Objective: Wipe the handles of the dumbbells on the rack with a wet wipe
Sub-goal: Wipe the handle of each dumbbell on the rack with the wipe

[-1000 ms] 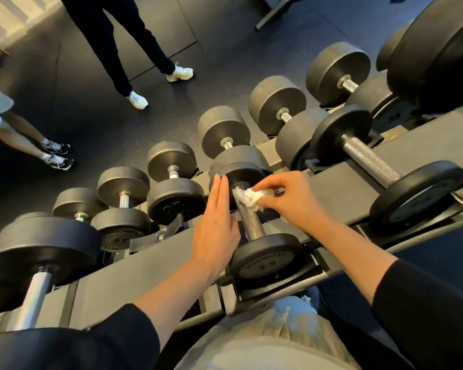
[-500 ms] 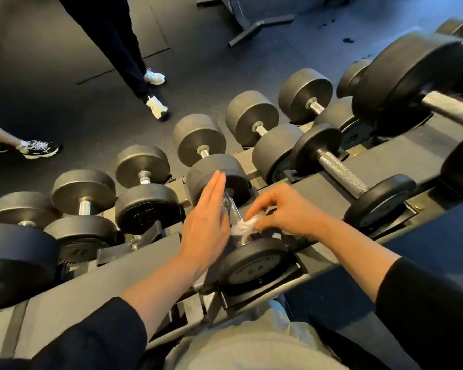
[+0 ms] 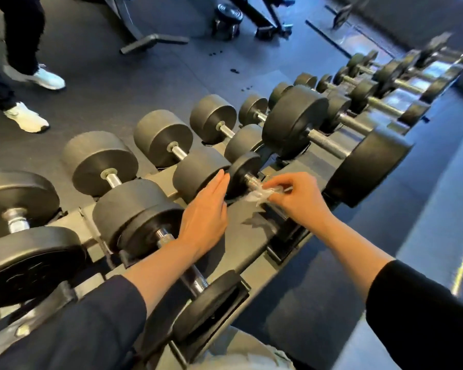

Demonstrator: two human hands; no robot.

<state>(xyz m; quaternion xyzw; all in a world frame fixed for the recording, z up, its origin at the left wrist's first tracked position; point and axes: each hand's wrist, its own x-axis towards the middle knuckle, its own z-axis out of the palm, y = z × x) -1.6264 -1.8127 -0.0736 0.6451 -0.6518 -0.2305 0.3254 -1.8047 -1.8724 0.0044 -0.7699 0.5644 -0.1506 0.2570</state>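
Right hand (image 3: 297, 198): pinches the wet wipe (image 3: 257, 194) against a small dumbbell's handle (image 3: 251, 180).
Left hand (image 3: 206, 212): fingers straight, together — just left of that handle, beside the dumbbell's far head.
Rack (image 3: 241, 231): more dumbbells either side.

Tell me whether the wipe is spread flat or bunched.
Bunched: the wipe is crumpled, pinched in the right hand at a dumbbell handle.
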